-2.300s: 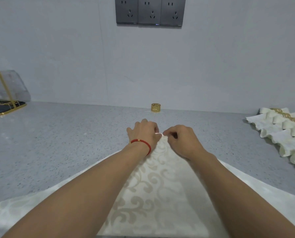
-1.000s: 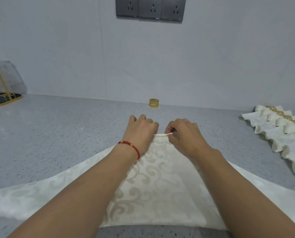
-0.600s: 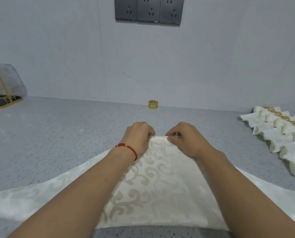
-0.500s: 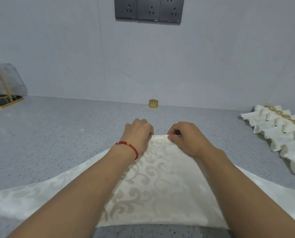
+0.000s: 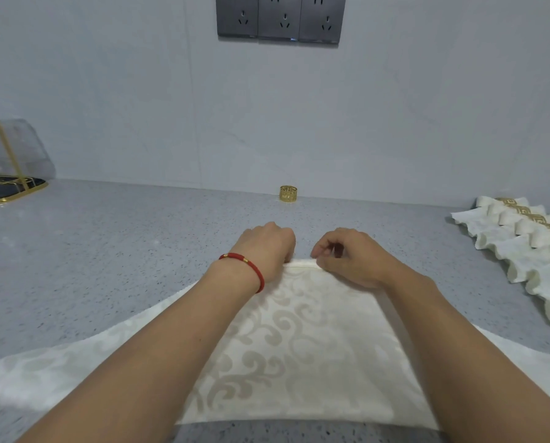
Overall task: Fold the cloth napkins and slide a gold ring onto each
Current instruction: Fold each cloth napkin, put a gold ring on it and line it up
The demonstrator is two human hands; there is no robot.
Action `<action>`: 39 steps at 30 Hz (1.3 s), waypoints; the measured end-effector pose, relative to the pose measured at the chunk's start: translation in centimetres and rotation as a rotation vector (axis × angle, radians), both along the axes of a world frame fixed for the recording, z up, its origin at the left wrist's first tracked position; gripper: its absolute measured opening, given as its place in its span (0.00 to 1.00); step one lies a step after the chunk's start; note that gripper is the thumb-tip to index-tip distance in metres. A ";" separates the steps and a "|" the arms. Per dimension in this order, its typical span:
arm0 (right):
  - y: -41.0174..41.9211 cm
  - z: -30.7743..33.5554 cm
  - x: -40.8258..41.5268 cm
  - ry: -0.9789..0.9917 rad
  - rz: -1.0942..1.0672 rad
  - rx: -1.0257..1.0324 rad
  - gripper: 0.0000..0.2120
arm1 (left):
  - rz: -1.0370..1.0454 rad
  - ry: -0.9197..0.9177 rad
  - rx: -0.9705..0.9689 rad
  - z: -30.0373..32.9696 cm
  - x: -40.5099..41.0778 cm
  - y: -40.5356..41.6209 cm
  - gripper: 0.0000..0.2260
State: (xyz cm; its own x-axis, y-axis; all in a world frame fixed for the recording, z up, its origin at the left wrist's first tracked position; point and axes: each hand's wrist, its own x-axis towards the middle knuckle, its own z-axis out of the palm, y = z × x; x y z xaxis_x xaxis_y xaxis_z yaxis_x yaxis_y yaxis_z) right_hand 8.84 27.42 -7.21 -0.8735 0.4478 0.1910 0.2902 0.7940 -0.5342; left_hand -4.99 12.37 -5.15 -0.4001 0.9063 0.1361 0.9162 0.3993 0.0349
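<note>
A cream napkin (image 5: 302,340) with a pale scroll pattern lies spread on the grey counter (image 5: 107,251), its far corner rolled into a narrow fold between my hands. My left hand (image 5: 265,247), with a red bracelet at the wrist, has its fingers curled over the left end of that fold. My right hand (image 5: 347,257) pinches the right end with thumb and curled fingers. A single gold ring (image 5: 288,194) stands upright by the wall, beyond both hands.
Several folded napkins with gold rings (image 5: 529,247) lie in a row at the right edge. A gold-framed stand with a dark tray (image 5: 8,187) sits at the far left. A bank of wall sockets (image 5: 280,19) hangs above.
The folded far edge has been rolled a little closer to me and has grown wider. Both hands have drawn back with it and moved slightly apart.
</note>
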 end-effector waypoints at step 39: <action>-2.7 0.1 2.4 -0.114 -0.071 0.642 0.09 | -0.099 0.270 0.177 -1.0 1.1 -2.4 0.07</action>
